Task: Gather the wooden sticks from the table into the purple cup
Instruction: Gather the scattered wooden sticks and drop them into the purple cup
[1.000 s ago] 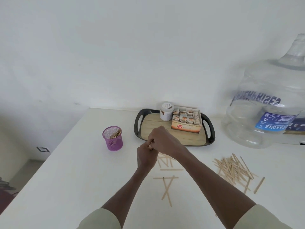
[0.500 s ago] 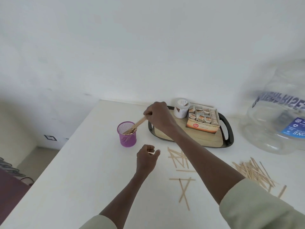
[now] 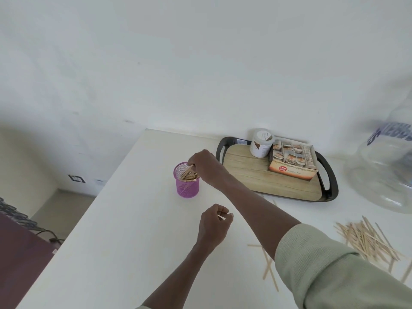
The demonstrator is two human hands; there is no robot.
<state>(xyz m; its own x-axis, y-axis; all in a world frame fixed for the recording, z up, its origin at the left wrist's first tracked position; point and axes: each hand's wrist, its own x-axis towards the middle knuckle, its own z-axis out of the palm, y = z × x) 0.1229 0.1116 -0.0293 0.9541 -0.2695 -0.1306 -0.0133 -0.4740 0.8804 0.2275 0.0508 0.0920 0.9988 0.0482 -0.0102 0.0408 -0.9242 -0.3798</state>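
White desk (image 3: 124, 230): wooden sticks (image 3: 188, 173) are pinched at the purple mesh cup (image 3: 186, 180) by the right hand (image 3: 206, 166); nearer, one stick (image 3: 221, 217) is held in the loosely curled left hand (image 3: 214, 224).

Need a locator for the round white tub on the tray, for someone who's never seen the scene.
Find the black-handled tray with a wood-grain floor at the table's far edge, by the wall. The round white lidded tub stands in its back corner, beside the open cardboard box of sachets. It is the only cylindrical thing there.
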